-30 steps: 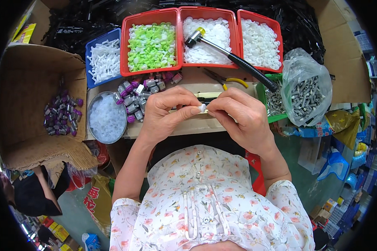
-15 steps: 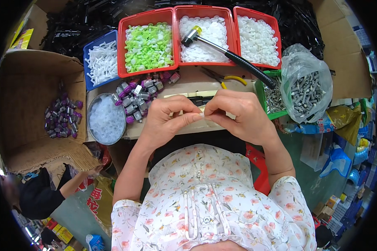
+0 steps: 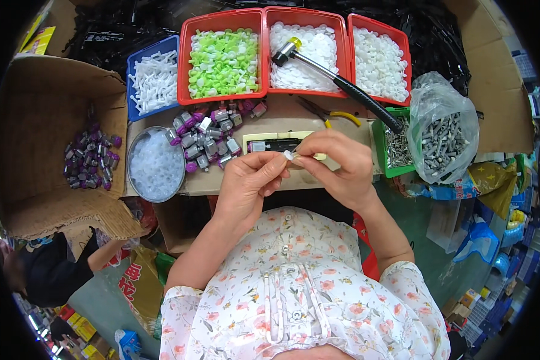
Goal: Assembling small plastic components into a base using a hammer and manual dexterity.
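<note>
Above the table's near edge, my left hand (image 3: 251,180) pinches a small white plastic piece (image 3: 289,155) between thumb and forefinger. My right hand (image 3: 341,165) is closed at the same piece, its thumb and fingertips against the other side; whether it grips the piece itself or something thin beside it, I cannot tell. Just behind my hands lies a cream-coloured holder (image 3: 250,137) with a black part (image 3: 279,145) in it, partly covered by my right fingers. A pile of grey-and-purple fittings (image 3: 207,144) lies to the left of it.
Red bins hold green-and-white caps (image 3: 222,63), white discs (image 3: 318,45) and white caps (image 3: 378,63). A hammer (image 3: 357,93) lies across them. Pliers (image 3: 330,113), a blue tray (image 3: 153,84), a round dish (image 3: 156,165), a green tray (image 3: 397,144), a plastic bag (image 3: 441,129) and a cardboard box (image 3: 36,150) surround the workspace.
My hands have come slightly lower, and my left hand has turned so the white piece shows more. The view has shifted, and more of the cream holder is visible.
</note>
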{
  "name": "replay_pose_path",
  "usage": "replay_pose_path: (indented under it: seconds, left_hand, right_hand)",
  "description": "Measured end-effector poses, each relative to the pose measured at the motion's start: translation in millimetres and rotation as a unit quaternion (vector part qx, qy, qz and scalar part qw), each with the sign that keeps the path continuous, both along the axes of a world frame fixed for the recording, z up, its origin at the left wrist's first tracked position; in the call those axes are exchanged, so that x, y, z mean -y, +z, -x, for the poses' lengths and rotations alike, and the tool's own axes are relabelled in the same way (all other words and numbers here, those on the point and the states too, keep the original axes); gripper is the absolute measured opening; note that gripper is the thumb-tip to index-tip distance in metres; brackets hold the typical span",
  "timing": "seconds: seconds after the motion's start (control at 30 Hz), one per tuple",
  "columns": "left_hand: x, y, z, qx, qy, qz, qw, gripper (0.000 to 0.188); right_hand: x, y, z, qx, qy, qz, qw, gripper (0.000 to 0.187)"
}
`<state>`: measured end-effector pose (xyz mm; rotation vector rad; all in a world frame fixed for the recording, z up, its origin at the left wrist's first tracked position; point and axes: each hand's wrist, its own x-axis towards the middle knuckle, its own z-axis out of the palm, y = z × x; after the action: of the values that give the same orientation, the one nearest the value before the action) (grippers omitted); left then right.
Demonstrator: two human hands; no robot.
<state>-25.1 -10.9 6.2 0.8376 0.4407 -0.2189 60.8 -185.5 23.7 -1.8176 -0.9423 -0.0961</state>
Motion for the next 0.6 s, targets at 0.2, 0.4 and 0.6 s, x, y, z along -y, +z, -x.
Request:
replay_pose_path:
  seconds: [0.2, 0.4, 0.6]
  left_hand:
    - [5, -1, 4, -0.001, 0.013, -0.006, 1.000, 0.017]
    - [9, -2, 9, 0.042, 0.028, -0.127, 0.991, 0.020]
    - [4, -5, 10, 0.184, 0.056, -0.342, 0.920, 0.037]
  right_hand:
    - [-5, -2, 8, 0.068, -0.020, 0.014, 0.997, 0.019]
    - [-5, -8, 8, 0.050, -0.015, 0.023, 0.998, 0.019]
    - [-8, -14, 7, 0.016, 0.004, 0.008, 1.000, 0.018]
